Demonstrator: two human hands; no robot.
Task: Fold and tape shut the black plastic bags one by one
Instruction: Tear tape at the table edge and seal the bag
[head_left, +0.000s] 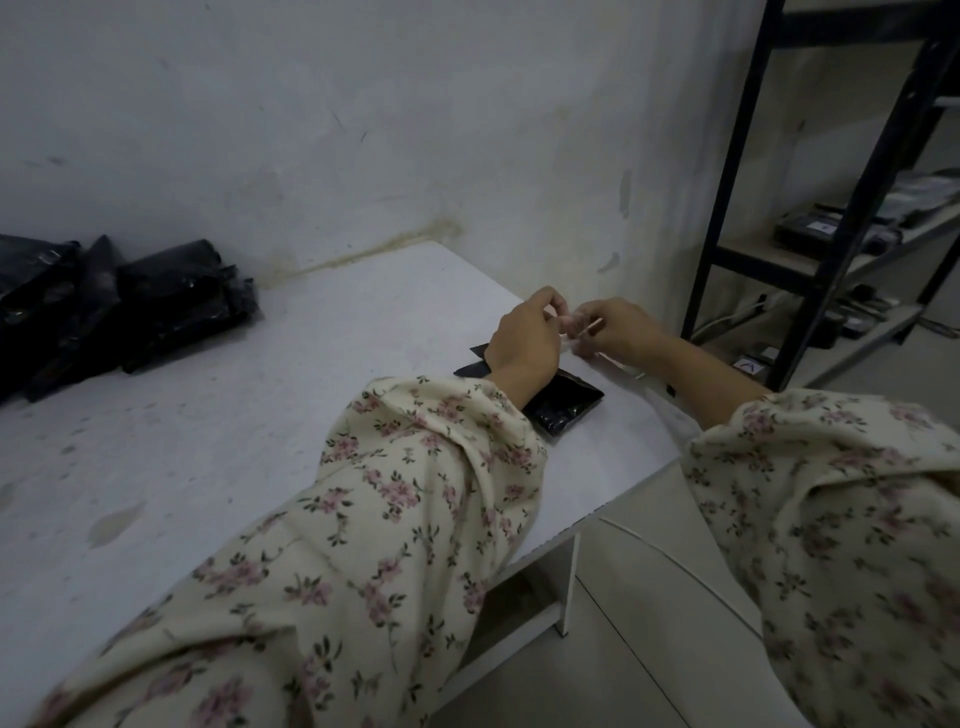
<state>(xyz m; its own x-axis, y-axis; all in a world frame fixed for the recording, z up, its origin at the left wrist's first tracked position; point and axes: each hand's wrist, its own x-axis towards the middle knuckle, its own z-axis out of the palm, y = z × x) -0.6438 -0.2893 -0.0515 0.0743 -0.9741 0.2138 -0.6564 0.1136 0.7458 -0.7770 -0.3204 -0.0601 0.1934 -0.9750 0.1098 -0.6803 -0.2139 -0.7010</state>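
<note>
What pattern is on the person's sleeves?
Small pink flowers with dark leaves on cream cloth, seen best on the left sleeve in the head view.

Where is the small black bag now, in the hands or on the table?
On the table. The small black bag lies flat under the left wrist; the left hand and right hand pinch a pale strip.

A pile of black plastic bags (130, 306) sits at the white table's (291, 395) far left edge; a small black plastic bag (566, 410) lies near its right edge.
</note>
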